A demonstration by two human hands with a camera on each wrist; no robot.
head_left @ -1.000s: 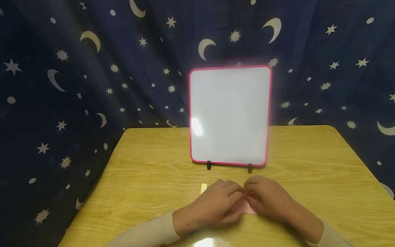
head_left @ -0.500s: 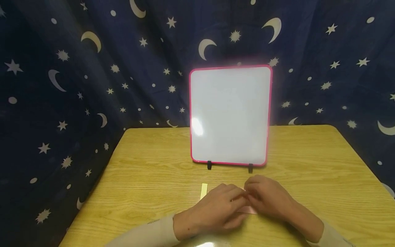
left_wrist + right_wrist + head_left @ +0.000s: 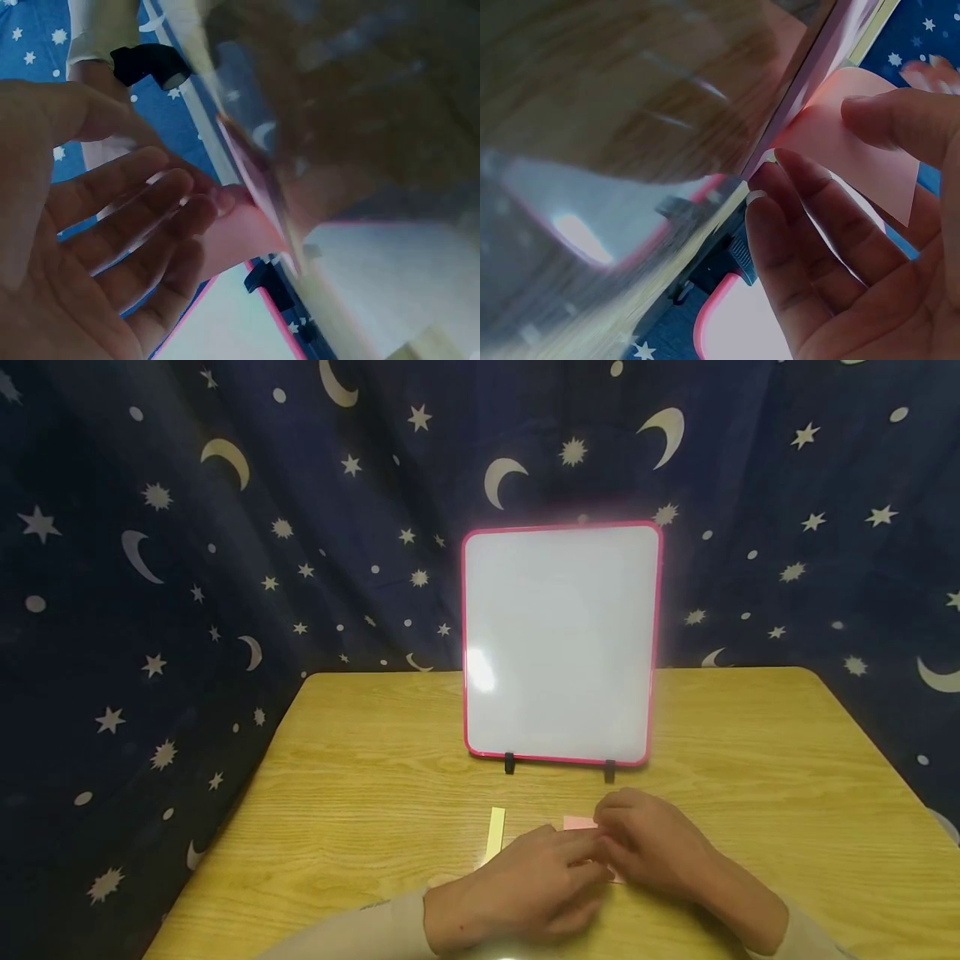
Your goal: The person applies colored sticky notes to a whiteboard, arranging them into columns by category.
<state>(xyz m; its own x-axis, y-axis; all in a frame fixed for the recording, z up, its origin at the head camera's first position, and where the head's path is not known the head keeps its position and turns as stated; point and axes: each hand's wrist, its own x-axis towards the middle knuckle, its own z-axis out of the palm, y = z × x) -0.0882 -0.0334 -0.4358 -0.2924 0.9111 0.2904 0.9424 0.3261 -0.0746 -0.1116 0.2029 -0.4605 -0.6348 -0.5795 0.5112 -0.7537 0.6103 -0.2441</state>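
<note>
Head view, from the left. Navy curtain (image 3: 172,710) patterned with moons and stars, around a wood-grained tabletop (image 3: 360,760). Yellow strip (image 3: 494,833): narrow, flat, at 11 o'clock from the left hand (image 3: 525,889); its long axis runs near 12 to 6, far end leaning slightly toward 1. That hand's grip is slack, thumb apart from the loosely bent fingers, fingertips reaching toward 2 o'clock over the pink paper (image 3: 580,822). Whiteboard (image 3: 561,643): pink-rimmed, stood on black feet (image 3: 509,763), 12 o'clock of both hands.

The paper sits on the tabletop between the hands, partly covered. Visible far edge runs 9 to 3; long axis cannot be told. Pale, thin, plain; in the right wrist view it curves upward, a free corner pointing to 5 o'clock. Right hand (image 3: 652,839): grip pinching the paper, thumb laid on its face, fingers bent beneath.
</note>
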